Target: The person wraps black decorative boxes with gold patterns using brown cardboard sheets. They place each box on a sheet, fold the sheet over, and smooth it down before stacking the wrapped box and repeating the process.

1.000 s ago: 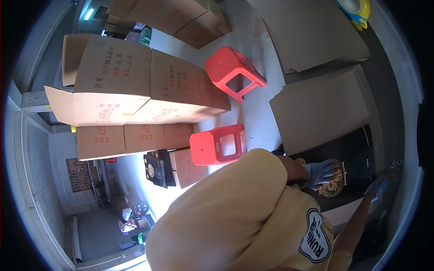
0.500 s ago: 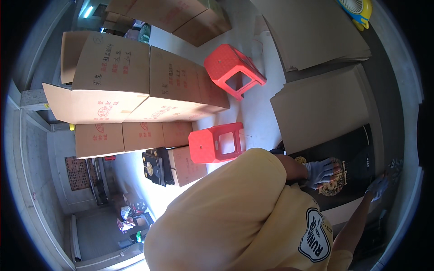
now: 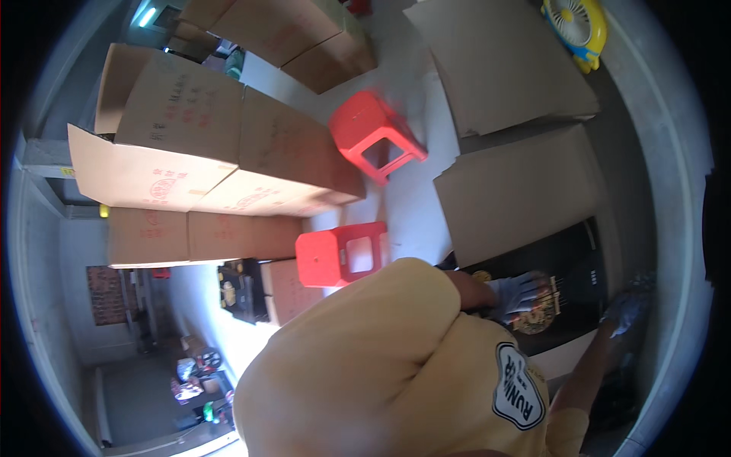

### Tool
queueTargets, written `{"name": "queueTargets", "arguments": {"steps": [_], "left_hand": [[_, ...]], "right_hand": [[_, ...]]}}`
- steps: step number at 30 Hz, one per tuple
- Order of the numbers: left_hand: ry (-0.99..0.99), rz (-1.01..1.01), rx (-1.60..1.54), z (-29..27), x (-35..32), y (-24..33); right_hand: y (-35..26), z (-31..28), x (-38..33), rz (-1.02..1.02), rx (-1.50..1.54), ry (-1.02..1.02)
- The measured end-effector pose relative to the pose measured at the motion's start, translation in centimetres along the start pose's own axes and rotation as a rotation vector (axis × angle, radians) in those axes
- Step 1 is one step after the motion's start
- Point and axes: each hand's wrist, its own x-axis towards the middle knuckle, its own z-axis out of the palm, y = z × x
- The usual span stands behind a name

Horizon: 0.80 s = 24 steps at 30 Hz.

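Note:
A flat black printed sheet (image 3: 571, 255) with a round gold emblem lies at the right, beside stacked cardboard. My left hand (image 3: 518, 295), in a pale glove, rests flat on it by the emblem, fingers stretched out. Beyond the sheet's right edge is my right hand (image 3: 626, 312), also gloved. Its fingers are blurred and partly lost in the dim light, so their grip does not show. Close to its fingertips is a crumpled, clear-looking thing (image 3: 643, 283), too unclear to name.
Flat cardboard stacks (image 3: 521, 194) lie beyond the black sheet, near a yellow-and-blue fan (image 3: 572, 27). Two red plastic stools, a nearer one (image 3: 318, 259) and a farther one (image 3: 358, 126), stand mid-floor. Large cartons (image 3: 190, 114) line the left, with black packages (image 3: 242, 289) below.
The whole view has shifted, and most things now sit farther left in it. My left hand stays flat by the emblem. My right hand remains beyond the sheet's edge.

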Motion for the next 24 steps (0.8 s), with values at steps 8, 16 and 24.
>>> {"name": "queueTargets", "arguments": {"steps": [8,16,24], "left_hand": [[0.081,-0.066,0.053,2.4,-1.5,0.8],[-0.063,-0.087,0.112,0.8,-1.1,1.1],[-0.242,-0.113,0.195,-1.7,-0.3,1.4]], "right_hand": [[-6.1,-9.5,-5.0,-0.036,0.368,-0.219],[-10.1,-18.1,-13.1,-0.136,0.314,-0.471],[-14.0,-26.3,-23.1,-0.067,0.361,-0.513]]}}
